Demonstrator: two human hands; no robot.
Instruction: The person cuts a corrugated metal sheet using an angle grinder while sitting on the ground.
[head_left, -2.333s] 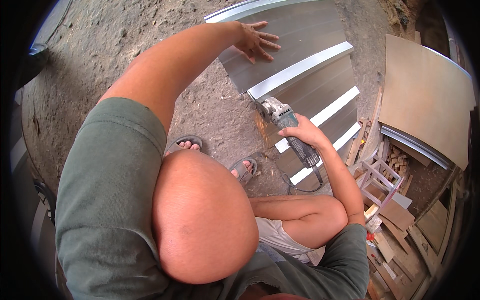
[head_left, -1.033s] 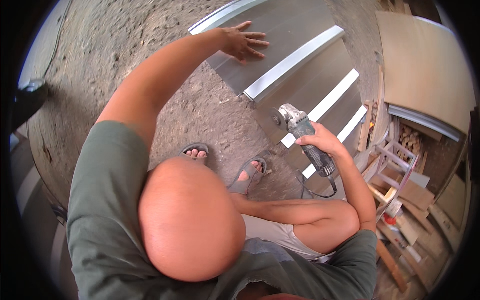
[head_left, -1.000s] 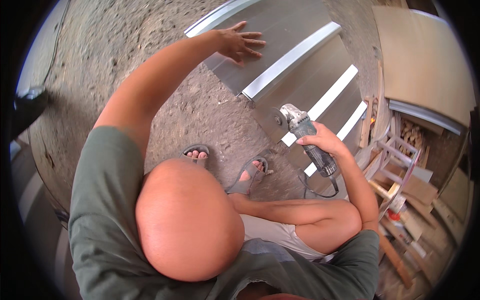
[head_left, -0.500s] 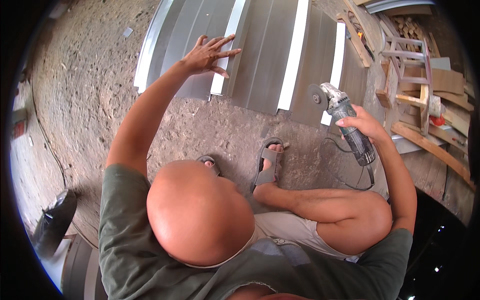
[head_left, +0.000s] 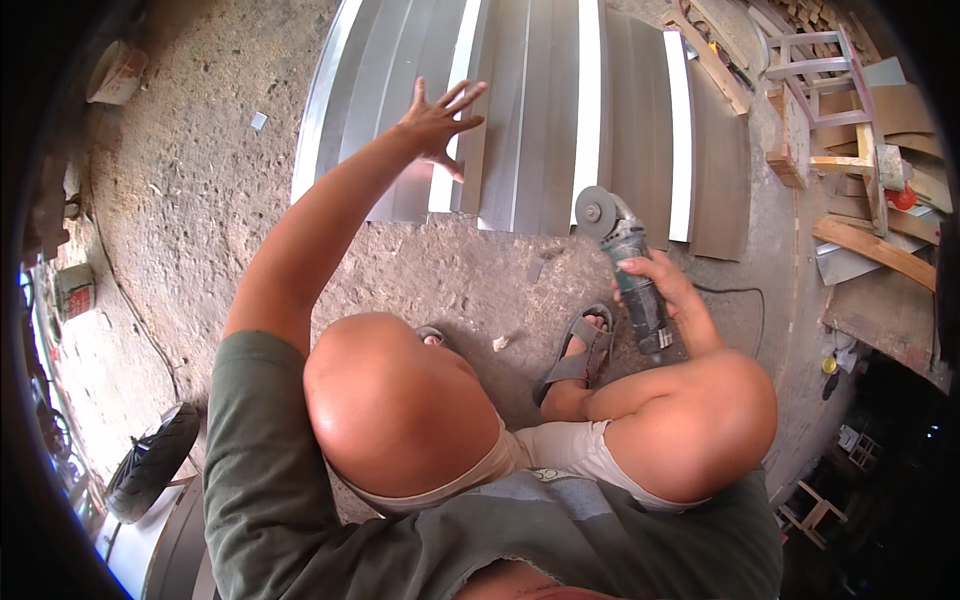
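Observation:
In my right hand (head_left: 668,285) is an angle grinder (head_left: 632,275), its fingers wrapped round the dark body. The grinder's round grey disc (head_left: 596,212) points away from me, beside the near edge of a ribbed metal sheet (head_left: 540,120) lying on the ground. I cannot tell whether the disc touches the sheet. My left hand (head_left: 443,125) is over one of the sheet's bright raised ribs, with the fingers spread and nothing held. Whether its fingertips rest on the metal is unclear. The grinder's black cord (head_left: 745,292) trails off to the right.
My sandalled foot (head_left: 580,350) is close to the grinder. At the right stand a pale metal frame (head_left: 815,65) and wooden boards (head_left: 875,250). A tyre (head_left: 152,465) lies at lower left, a bucket (head_left: 117,73) at far left, on rough concrete.
My right hand has brought the grinder left and slightly nearer to me, and its disc has turned more face-up. The left hand stays spread over the sheet. The view has shifted a little.

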